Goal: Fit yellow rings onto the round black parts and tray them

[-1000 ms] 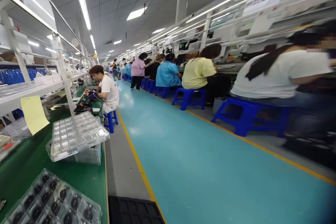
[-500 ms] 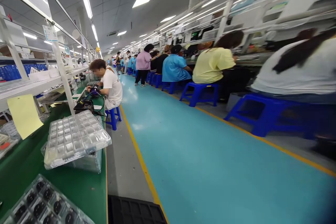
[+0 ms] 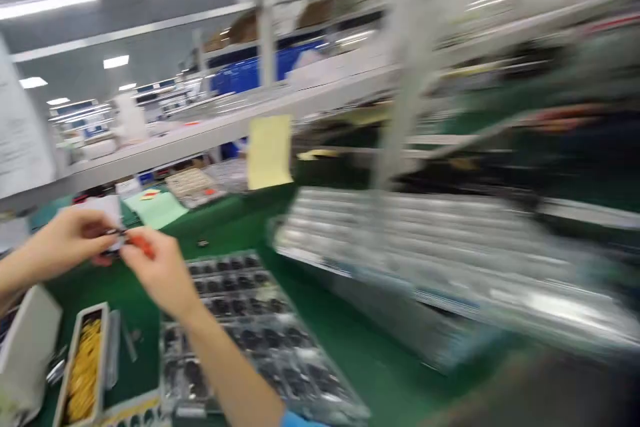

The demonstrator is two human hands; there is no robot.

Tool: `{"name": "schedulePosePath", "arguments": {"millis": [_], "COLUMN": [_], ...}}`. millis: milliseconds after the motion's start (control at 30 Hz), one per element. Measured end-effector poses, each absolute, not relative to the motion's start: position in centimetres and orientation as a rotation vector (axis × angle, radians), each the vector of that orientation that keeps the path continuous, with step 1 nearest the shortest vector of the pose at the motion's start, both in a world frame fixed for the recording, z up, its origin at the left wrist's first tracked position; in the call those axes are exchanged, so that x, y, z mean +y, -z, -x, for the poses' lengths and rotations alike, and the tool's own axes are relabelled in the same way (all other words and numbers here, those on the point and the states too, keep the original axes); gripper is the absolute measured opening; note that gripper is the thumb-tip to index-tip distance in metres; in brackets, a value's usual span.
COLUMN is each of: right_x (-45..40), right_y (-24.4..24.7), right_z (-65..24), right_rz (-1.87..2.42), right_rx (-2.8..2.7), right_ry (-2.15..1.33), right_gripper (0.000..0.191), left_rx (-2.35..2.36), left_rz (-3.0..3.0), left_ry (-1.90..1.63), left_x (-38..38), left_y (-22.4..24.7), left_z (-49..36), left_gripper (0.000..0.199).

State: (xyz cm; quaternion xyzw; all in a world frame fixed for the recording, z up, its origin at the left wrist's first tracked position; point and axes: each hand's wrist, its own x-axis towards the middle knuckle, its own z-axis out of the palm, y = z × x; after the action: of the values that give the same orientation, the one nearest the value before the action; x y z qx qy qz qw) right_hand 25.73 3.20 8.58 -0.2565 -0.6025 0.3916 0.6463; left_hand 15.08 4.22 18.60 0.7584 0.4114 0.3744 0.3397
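Observation:
At the left, my left hand (image 3: 75, 237) and my right hand (image 3: 157, 267) meet over the green bench, fingers pinched together. My right hand grips a red-orange tool (image 3: 141, 244). A small dark part (image 3: 119, 233) shows between the fingertips of both hands, held by my left hand; blur hides its details. Beneath my right forearm lies a clear compartment tray (image 3: 270, 333) filled with round black parts. Left of that tray is a narrow white box (image 3: 85, 373) of yellow pieces.
Stacked clear empty-looking trays (image 3: 400, 247) blur across the right. A white shelf rail (image 3: 175, 143) crosses above the bench, with a yellow note (image 3: 270, 152) hanging from it. Green paper (image 3: 156, 208) lies behind my hands. A white container (image 3: 30, 347) stands at lower left.
The view has swung left from the aisle and seated people to the bench. Both hands, the red-orange tool and the box of yellow pieces have come into view.

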Motion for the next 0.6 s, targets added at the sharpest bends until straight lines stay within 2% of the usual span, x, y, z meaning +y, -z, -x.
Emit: {"name": "schedulePosePath", "arguments": {"millis": [33,67,200,433,600], "right_x": [2.7,2.3,1.2,-0.5,-0.1], "right_y": [-8.7,-8.8,-9.1,-8.6,-8.1], "right_z": [-25.9,-26.2,-26.9,-24.6,-23.8], "right_rz": [0.515,0.455,0.403,0.442,0.436], "right_rx": [-1.355,-1.372,-1.483,-1.584,-1.624], "right_ry": [-0.903,-0.923,-0.916,-0.864,-0.881], "right_gripper": [0.014,0.014,0.012,0.02,0.019], "left_rx": [1.168,1.243,1.27,1.332,1.321], "left_rz": [-2.069,-2.061,-2.049,-2.135,-2.137], "left_ry": [-0.743,-0.708,-0.73,-0.853,-0.913], "left_x": [3.0,2.0,-0.3,-3.4,-3.9], "left_y": [-18.9,-19.2,-19.3,-17.7,-16.4], "left_z": [-13.9,-13.2,-12.2,-10.4,-9.5], "left_gripper": [0.009,0.007,0.004,0.007,0.007]}}
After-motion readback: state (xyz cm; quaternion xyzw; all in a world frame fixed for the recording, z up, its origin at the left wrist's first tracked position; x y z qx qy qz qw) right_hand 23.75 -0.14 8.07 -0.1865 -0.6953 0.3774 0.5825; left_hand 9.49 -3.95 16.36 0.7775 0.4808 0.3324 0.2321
